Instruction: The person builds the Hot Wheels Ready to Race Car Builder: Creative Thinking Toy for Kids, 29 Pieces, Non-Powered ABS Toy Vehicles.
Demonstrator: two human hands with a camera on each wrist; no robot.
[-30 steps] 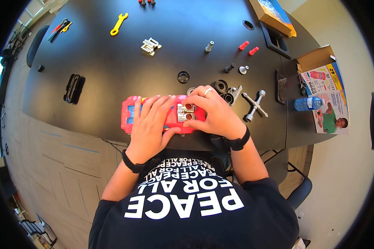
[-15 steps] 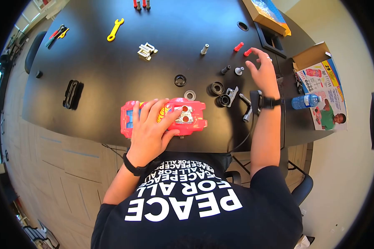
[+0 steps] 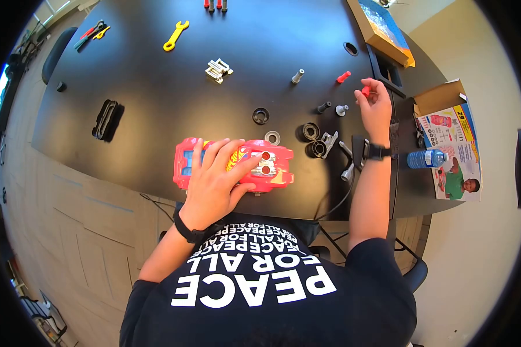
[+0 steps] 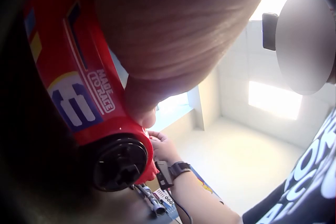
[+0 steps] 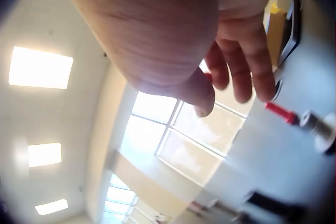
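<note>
A red toy car (image 3: pixel 278 151) with a silver engine piece (image 3: pixel 265 163) on top sits near the table's front edge. My left hand (image 3: pixel 214 173) grips it from above, fingers over the far side and thumb along the near side. One black wheel (image 4: pixel 119 163) shows in the left wrist view. At the right, my right hand (image 3: pixel 377 113) pinches a red toy bolt (image 3: pixel 366 91) between thumb and fingertips, over the table. Near that hand are another red bolt (image 3: pixel 344 77), a dark grey bolt (image 3: pixel 324 107) and a light grey one (image 3: pixel 341 110).
Black wheels (image 3: pixel 309 132), a grey ring (image 3: pixel 272 137) and a cross wrench (image 3: pixel 347 172) lie right of the car. A yellow wrench (image 3: pixel 176 36), silver part (image 3: pixel 219 70) and black part (image 3: pixel 105 120) lie left and behind. A water bottle (image 3: pixel 427 159) lies on the printed box (image 3: pixel 454 144).
My right hand has left the car's engine piece, reached to the far right and picked up one red bolt. My left hand has stayed on the car.
</note>
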